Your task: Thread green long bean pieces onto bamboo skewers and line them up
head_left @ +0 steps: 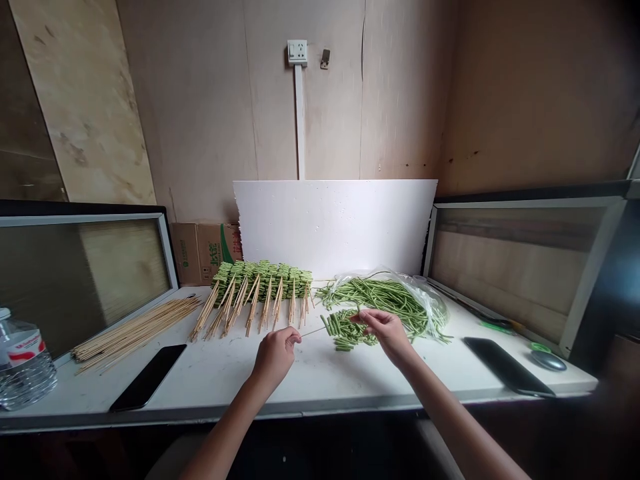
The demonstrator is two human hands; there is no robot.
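My left hand (276,353) is closed around the blunt end of a thin skewer (314,331), which points right. Several cut pieces of green bean (331,325) sit side by side along the skewer. My right hand (383,328) is at its far end, thumb and fingertips pinched on what looks like a short bean piece (358,311). Beneath and behind lies a heap of cut bean pieces (345,345), partly covered by the right hand. Long uncut green beans (385,297) lie behind it in a clear plastic bag (425,293).
Stacked bean skewers (265,273) stand at the back, sticks forward. Bare bamboo skewers (135,327) lie at left, near a black phone (149,378) and water bottle (24,363). Another dark phone (507,365) and a mouse (549,360) lie right. A white board (335,227) stands behind.
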